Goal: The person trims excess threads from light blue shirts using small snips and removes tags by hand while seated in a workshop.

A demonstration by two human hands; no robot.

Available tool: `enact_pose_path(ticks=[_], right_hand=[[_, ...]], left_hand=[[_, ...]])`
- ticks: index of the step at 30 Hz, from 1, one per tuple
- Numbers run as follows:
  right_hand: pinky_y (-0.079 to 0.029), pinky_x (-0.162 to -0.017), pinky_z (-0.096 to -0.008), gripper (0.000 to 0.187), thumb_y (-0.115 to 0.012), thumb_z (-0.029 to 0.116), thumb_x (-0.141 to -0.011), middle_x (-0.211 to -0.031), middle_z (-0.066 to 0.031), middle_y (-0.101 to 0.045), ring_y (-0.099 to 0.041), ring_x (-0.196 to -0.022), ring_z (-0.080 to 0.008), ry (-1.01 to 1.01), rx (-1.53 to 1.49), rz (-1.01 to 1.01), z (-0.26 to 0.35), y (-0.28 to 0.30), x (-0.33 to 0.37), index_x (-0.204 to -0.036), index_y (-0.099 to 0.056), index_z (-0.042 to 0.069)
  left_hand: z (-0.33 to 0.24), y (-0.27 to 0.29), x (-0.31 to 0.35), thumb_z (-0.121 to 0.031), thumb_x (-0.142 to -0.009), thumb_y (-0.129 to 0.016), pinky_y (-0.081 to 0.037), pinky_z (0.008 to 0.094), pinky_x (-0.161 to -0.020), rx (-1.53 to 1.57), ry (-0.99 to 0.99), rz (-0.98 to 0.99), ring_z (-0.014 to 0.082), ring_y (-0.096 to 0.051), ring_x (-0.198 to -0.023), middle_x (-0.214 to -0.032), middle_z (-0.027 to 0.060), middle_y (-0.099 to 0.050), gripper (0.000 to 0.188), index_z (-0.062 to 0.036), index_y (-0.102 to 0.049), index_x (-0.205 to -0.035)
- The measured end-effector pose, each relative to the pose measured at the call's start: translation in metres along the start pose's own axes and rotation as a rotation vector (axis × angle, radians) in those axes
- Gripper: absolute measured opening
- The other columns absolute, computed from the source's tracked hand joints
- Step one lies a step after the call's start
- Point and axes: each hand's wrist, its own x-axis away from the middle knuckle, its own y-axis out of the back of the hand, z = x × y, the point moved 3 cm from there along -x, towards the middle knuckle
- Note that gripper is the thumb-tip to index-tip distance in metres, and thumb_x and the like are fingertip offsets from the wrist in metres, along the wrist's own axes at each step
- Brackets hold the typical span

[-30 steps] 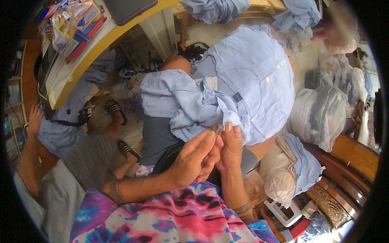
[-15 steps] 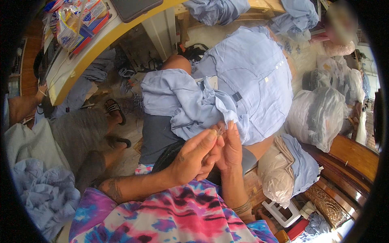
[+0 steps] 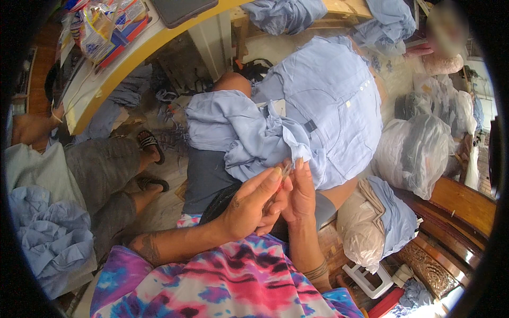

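My left hand (image 3: 246, 209) is closed around a small pair of thread snips (image 3: 287, 170), its pointed metal blades showing past the thumb and most of its body hidden in the fingers. Close beside it, my right hand (image 3: 301, 200) pinches the edge of a crumpled light blue garment (image 3: 225, 124). The snips' tip is right at that edge; whether it touches the cloth I cannot tell. The garment lies over my lap. Spread out next to it is a light blue shirt part (image 3: 334, 106) with white buttons and a small dark label.
A yellow-edged table (image 3: 87, 106) at upper left bears plastic packets (image 3: 108, 32) and a dark flat case (image 3: 183, 10). Another person's legs (image 3: 108, 180) are at left. Plastic-wrapped bundles (image 3: 411, 153) and carved wooden furniture (image 3: 432, 267) stand at right, a white plastic frame (image 3: 368, 281) below.
The snips' blades, slightly apart before, now look together and point up toward the cloth edge. Both hands stay almost in place. The other person's legs have shifted slightly.
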Motion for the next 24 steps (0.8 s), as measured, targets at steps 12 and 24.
enact_pose_path(ticks=[12,24], right_hand=[[-0.047,-0.064,-0.0242,0.022,-0.061,0.018,-0.105,-0.099,-0.0014,-0.063,-0.052,-0.069,-0.0096,0.019,0.021,0.02,-0.001,-0.007,0.004,-0.125,-0.058,0.01],[-0.048,-0.064,-0.0231,0.019,-0.061,0.019,-0.105,-0.099,-0.0019,-0.066,-0.055,-0.071,-0.0089,-0.015,0.025,-0.019,-0.003,0.0,0.002,-0.123,-0.059,0.011]], left_hand=[[0.002,0.001,0.002,-0.052,-0.111,-0.029,-0.036,0.0263,-0.035,0.056,-0.013,-0.027,0.0084,-0.034,-0.042,-0.075,0.004,-0.047,0.052,-0.0066,-0.051,-0.122],[0.002,0.003,0.001,-0.053,-0.111,-0.028,-0.037,0.0261,-0.035,0.059,0.0,-0.038,0.0083,-0.034,-0.042,-0.075,0.0039,-0.046,0.053,-0.0064,-0.051,-0.121]])
